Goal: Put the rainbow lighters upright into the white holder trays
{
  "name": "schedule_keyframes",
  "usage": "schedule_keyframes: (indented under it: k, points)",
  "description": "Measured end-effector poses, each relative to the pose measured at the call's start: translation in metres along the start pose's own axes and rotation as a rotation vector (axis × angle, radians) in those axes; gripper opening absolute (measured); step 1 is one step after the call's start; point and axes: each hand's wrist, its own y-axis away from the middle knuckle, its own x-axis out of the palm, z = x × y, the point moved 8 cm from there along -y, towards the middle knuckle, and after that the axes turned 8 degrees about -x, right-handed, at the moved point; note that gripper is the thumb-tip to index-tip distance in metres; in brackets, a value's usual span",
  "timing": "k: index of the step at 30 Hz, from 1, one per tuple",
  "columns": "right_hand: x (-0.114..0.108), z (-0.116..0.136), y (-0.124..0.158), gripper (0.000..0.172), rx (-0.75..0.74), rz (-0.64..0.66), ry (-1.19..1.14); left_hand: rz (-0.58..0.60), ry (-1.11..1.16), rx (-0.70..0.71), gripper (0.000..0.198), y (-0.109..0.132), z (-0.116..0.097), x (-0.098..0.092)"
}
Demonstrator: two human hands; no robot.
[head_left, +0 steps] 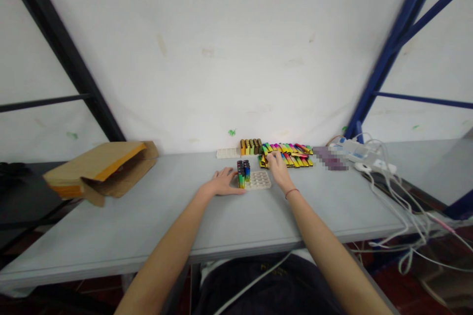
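Observation:
My left hand (223, 183) rests at the left end of a white tray with round hollows (259, 180), thumb along the front and fingers spread behind. At that end, several slim coloured cylinders with dark tops (242, 175), blue and green on the sides, stand upright; whether they are batteries or lighters is too small to tell. My right hand (276, 165) has its fingers curled together at the near left of a pile of multicoloured cylinders with gold ends (301, 161). What its fingertips pinch is hidden.
Behind the tray stand a second white tray (227, 153) and a block of upright yellow and dark cylinders (251, 147). An opened cardboard box (99, 170) lies on the left. Power strips (354, 150) and tangled white cables (402, 197) cover the right end of the grey table (166, 221).

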Motion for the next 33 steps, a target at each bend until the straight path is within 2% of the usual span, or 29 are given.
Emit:
schedule_keyframes:
  k: [2,5,12,18,28,33]
  points:
    - [0.002,0.012,0.003,0.027,-0.084,0.015,0.009,0.0,0.004,0.004,0.099,-0.001,0.0,0.0]
    - [0.012,0.025,0.005,0.024,-0.171,0.108,0.003,0.003,0.01,0.012,0.099,-0.001,0.0,0.001]
    - [0.025,0.033,0.007,0.032,-0.214,0.19,-0.055,-0.006,0.005,0.011,0.095,0.0,0.0,0.0]
    - [0.02,0.051,0.011,0.028,-0.377,0.119,0.135,0.001,0.002,0.007,0.096,0.0,-0.002,0.0]
    - [0.033,0.042,0.015,0.026,-0.248,0.224,0.034,-0.009,-0.011,0.024,0.097,0.001,-0.002,0.0]
    - [0.035,0.041,0.013,0.025,-0.299,0.232,0.017,-0.004,-0.014,0.011,0.096,0.002,-0.002,-0.001]
